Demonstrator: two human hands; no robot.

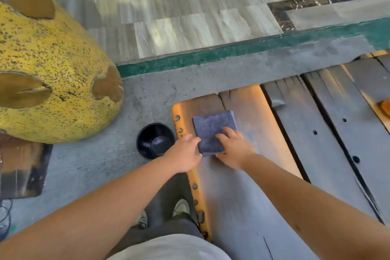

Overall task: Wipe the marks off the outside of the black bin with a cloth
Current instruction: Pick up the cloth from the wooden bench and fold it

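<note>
A folded blue-grey cloth (213, 129) lies flat near the left end of a wooden plank table (242, 196). My left hand (185, 152) touches the cloth's near left edge with its fingertips. My right hand (234, 148) rests on the cloth's near right corner, fingers spread over it. The small black bin (155, 140) stands upright and empty on the grey floor, just left of the table's end and beside my left hand.
A large yellow speckled vase (52, 74) stands on the floor at the left. Marble tiles (190, 6) and a green strip (232, 50) lie beyond. A dark mat (23, 171) lies at the lower left. My feet (181, 207) are beside the table edge.
</note>
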